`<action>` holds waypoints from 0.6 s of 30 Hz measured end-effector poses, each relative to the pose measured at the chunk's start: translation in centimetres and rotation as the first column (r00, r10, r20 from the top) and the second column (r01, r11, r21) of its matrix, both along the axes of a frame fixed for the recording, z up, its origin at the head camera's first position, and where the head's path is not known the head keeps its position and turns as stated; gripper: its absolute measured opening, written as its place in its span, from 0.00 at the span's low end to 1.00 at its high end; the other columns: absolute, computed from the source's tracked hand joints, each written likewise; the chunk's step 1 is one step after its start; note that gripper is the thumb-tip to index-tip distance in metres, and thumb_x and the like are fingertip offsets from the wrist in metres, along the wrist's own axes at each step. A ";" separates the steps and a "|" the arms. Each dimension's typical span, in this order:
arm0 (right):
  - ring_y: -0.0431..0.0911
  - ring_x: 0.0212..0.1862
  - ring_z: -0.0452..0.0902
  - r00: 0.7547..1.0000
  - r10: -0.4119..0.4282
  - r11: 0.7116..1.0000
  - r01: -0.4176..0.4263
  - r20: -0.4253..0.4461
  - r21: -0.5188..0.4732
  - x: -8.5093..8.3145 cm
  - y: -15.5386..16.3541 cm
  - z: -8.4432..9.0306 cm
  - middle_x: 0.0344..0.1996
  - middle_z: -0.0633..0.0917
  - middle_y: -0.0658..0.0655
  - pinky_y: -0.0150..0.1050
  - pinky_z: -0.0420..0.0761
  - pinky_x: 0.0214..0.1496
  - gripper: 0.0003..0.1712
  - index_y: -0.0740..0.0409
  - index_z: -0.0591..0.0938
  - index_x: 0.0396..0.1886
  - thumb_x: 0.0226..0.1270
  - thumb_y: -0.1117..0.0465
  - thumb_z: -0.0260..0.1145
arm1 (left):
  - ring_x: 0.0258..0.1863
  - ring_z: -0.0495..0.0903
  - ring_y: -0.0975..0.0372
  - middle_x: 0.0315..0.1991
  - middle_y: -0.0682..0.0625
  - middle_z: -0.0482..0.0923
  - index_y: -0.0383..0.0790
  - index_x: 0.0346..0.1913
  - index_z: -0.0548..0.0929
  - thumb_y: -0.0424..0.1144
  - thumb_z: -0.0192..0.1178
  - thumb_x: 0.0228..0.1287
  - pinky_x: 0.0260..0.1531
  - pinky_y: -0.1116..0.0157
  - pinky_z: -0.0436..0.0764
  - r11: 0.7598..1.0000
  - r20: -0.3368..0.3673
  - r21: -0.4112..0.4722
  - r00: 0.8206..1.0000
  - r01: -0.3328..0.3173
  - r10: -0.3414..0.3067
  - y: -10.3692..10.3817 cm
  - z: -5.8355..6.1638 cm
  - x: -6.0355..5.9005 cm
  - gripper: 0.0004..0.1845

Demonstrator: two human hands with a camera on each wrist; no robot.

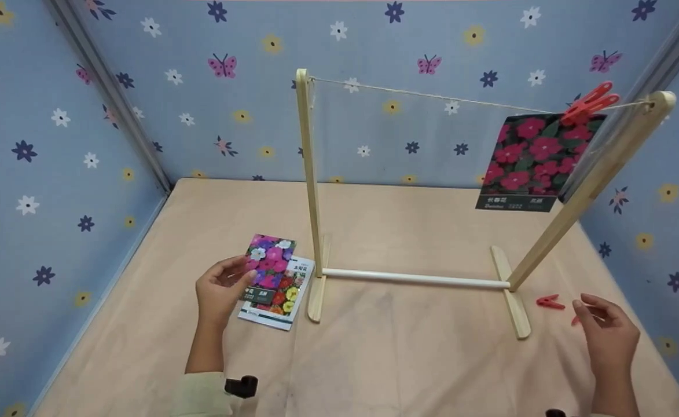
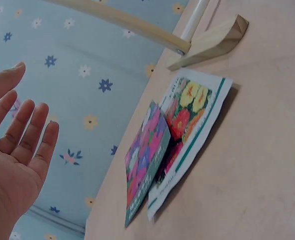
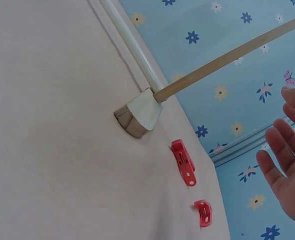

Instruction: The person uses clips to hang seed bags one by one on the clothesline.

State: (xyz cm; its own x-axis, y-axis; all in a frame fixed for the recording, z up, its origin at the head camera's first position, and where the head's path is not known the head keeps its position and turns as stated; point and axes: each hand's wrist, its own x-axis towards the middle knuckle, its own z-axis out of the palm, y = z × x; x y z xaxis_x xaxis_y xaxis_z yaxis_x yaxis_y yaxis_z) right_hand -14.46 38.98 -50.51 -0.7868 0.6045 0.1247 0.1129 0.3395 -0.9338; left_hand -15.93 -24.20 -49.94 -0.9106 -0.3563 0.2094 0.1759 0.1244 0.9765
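Your left hand (image 1: 219, 292), fingers spread and gripping nothing, hovers beside two seed packets (image 1: 271, 277) lying left of the rack (image 1: 316, 231). Your right hand (image 1: 608, 333), fingers loose and empty, hovers near two red pegs (image 3: 183, 162) right of the rack.

Left hand (image 2: 12, 165), fingers (image 2: 35, 132) straight, beside two seed packets (image 2: 175, 145).

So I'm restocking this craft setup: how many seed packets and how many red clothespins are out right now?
Seed packets: 3. One hangs on the string, one is at the left hand (purple flowers), one lies flat on the table beneath it.
Red clothespins: 3. One clips the hanging packet, two lie on the table near the right hand.
Total: 6.
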 end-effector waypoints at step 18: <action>0.34 0.41 0.74 0.991 -0.134 0.957 0.130 0.002 -0.261 0.4 1.1 -2.1 0.36 0.81 0.41 0.18 0.75 0.32 0.20 0.59 0.85 0.50 0.59 0.56 0.73 | 0.50 0.79 0.59 0.53 0.37 0.79 0.29 0.54 0.81 0.36 0.74 0.52 0.46 0.74 0.79 0.978 0.166 0.136 0.977 -0.157 0.133 -3.4 -4.1 -0.9 0.26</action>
